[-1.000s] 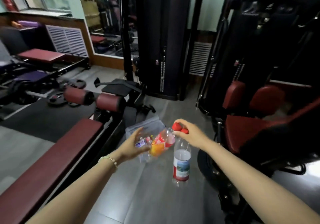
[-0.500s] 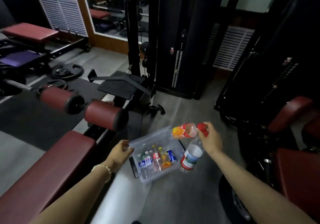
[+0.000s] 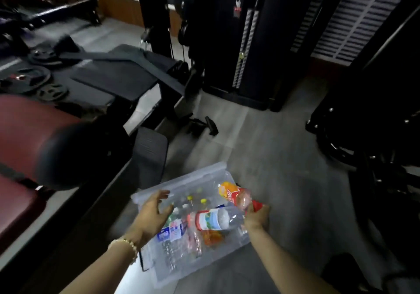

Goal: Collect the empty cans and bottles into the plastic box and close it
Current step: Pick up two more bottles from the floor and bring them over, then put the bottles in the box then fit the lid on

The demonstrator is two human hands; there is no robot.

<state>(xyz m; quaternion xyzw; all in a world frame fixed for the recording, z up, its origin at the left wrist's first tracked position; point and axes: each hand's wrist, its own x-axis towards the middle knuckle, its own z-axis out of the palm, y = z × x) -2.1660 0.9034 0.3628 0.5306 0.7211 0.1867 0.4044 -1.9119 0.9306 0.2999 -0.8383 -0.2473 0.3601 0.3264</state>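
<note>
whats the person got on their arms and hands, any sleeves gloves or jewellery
Both forearms are bare: no sleeves show in the frame, and neither hand wears a glove. The left hand has a beaded bracelet of pale, gold-toned beads at the wrist. The right hand and its wrist show nothing worn.

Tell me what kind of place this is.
Most likely a gym: black weight plates lie on the floor at left, a weight-stack machine stands behind, and a dark red padded bench runs along the left side.
</note>
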